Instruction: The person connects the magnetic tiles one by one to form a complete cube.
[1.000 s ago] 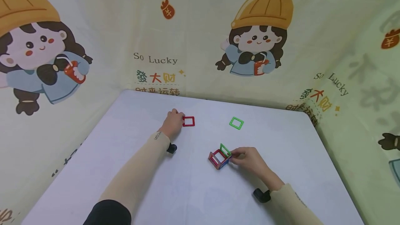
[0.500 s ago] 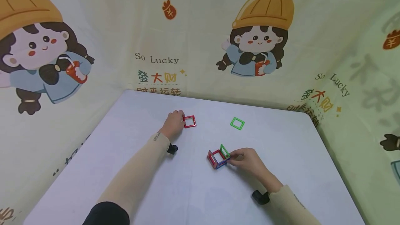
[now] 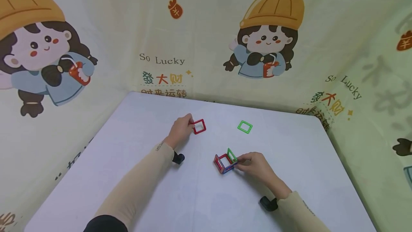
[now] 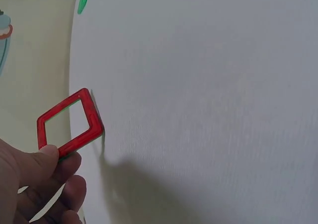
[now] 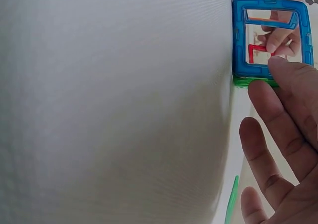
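Observation:
In the head view my left hand [image 3: 181, 130] pinches a red square magnetic tile [image 3: 204, 124], an open frame, by its edge; the left wrist view shows the red tile [image 4: 91, 112] tilted between thumb and forefinger, clear of the table. My right hand [image 3: 255, 164] holds the right corner of a part-built box of magnetic tiles, with red, blue [image 3: 229, 168] and green [image 3: 232, 154] sides standing. Seen from the right wrist, its thumb lies on the blue tile [image 5: 239, 35] and the forefinger is under the green tile [image 5: 248, 82].
A loose green square tile [image 3: 243, 131] lies flat on the white table [image 3: 206, 203], behind the box. Behind the table hangs a printed cloth [image 3: 206, 46] with cartoon figures. Each wrist wears a small black camera [image 3: 268, 203].
The left hand moves slightly right with the red tile, which turns and tilts as it goes. My right hand stays at the box, which has shifted a little left over the last second.

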`<state>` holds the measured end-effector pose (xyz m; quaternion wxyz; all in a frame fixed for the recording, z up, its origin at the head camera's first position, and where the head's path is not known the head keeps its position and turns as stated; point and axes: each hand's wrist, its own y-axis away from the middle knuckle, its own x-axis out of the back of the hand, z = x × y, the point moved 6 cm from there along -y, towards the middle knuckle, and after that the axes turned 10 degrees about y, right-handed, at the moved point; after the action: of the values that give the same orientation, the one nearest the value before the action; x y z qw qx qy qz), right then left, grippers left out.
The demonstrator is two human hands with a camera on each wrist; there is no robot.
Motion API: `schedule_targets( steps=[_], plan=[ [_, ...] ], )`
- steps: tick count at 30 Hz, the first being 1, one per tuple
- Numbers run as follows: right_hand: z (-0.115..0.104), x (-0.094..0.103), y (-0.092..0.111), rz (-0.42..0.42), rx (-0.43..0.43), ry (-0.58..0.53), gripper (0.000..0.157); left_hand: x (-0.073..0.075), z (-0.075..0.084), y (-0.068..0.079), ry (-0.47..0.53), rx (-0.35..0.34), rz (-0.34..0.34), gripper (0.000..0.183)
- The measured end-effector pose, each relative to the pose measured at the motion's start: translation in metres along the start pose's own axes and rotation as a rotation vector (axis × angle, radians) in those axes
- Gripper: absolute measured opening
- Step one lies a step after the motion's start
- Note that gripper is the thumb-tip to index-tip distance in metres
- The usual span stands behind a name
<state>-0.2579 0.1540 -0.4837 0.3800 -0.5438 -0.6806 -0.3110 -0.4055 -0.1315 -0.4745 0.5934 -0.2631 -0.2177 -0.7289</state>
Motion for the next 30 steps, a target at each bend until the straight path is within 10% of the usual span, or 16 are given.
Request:
schedule_targets(
  steps=[30],
  plan=[
    [-0.015,-0.004,-0.003,-0.004,-0.037,0.045,0.013,-0.021,0.047,0.045,-0.152,-0.255,-0.002,0.012]
  ],
)
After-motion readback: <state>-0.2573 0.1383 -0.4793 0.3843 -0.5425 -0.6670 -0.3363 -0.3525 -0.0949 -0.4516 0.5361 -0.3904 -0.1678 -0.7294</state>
